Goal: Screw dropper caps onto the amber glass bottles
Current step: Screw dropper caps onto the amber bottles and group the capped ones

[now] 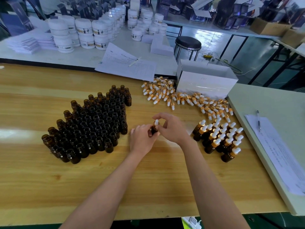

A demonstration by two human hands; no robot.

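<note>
The left hand (142, 139) grips the body of one amber bottle (154, 129), fingers curled round it just above the wooden table (148, 187). The right hand (170, 128) pinches the dropper cap (156, 122) seated on the bottle's neck. Thread engagement is hidden by the fingers. Risks: a tilted cap may cross-thread, and the glass pipette could crack against the neck. An elbow swing left of the grip could topple the open bottles (92, 126); a swing right could topple the capped bottles (219, 138).

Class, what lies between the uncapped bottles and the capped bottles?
Head view: the left hand and right hand, holding one amber bottle and its dropper cap.
</note>
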